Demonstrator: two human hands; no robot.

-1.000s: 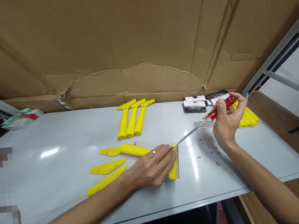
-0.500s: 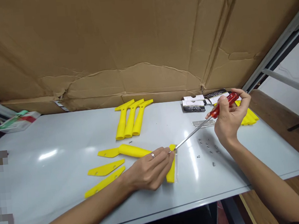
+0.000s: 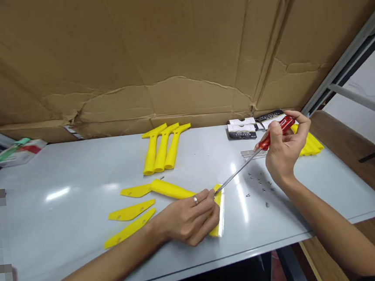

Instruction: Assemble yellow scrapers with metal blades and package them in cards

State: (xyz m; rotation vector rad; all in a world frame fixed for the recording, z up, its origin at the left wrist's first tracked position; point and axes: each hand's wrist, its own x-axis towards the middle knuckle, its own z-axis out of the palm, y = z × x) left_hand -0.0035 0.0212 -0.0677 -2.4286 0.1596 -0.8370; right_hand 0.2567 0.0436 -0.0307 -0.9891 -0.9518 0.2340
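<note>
Cardboard: while the back of the view is filled by a tall panel of creased brown cardboard (image 3: 173, 50), the parts are laid out in front of it.
Table: the smooth pale grey table (image 3: 78, 167) is strewn with loose parts.
Back row: 3 yellow plastic handles with angled heads (image 3: 157, 149) are lined up; no blades are seen on them, so they are judged unfitted.
Right stack: yellow plastic tubes (image 3: 312, 145) are partly hidden by the right hand; whether they are finished cannot be told.
Held piece: a yellow plastic tube-handled scraper (image 3: 170, 188) is held at mid-table, a pale strip lying along its head; its fastening is judged begun but incomplete.
Hands: the scraper's head is clasped by the left hand (image 3: 189, 219); the red handle of a long steel-shafted screwdriver (image 3: 240, 168) is gripped by the right hand (image 3: 284, 156), its tip at the head.
Cartons: 2 black-and-white card boxes (image 3: 241, 130) are set behind.
Flat pieces: 3 yellow plastic plates (image 3: 131, 211) are left loose.
Screws: small metal screws (image 3: 267, 204) are scattered, apparently unused.
</note>
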